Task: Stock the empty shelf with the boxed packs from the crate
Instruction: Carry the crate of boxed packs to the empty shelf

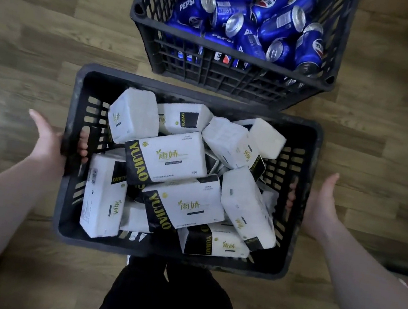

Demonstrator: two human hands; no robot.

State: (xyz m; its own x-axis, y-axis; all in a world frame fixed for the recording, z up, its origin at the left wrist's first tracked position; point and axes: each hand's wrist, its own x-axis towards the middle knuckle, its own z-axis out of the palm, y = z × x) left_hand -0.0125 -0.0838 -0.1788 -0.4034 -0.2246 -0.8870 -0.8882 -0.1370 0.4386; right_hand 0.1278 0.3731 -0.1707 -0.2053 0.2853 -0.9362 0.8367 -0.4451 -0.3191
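White rectangular plastic-wrapped packs with black-and-gold ends (169, 162) are heaped loosely in a black slotted plastic crate (201, 95), which is held between the hands. Its left wall is gripped by the left hand (50, 142), fingers curled through the slots; its right wall is gripped likewise by the right hand (319, 202). Beyond the hands, a second black lattice crate (223, 77) filled with blue drink cans (279, 24) is seen on the wood-plank floor (27, 46).
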